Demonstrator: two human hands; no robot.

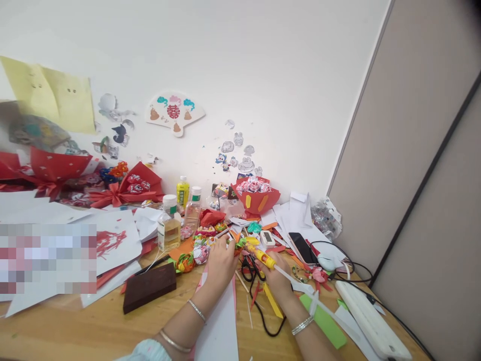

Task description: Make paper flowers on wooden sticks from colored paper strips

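Note:
My left hand [221,263] is closed on a small folded paper flower piece [237,242] near the middle of the wooden table [93,326]. My right hand [277,279] grips a yellow glue gun [262,256] whose tip points at that piece. A white cord trails from the glue gun towards the lower right. Both wrists wear silver bangles. Black scissors [251,269] lie just between and under the two hands.
Colourful paper flowers [195,253], two clear bottles [169,228] and a yellow bottle [183,191] stand behind the hands. A dark brown block [149,287] lies left, a phone [302,247] and white power strip [372,321] right. Red paper bouquets [256,193] line the wall.

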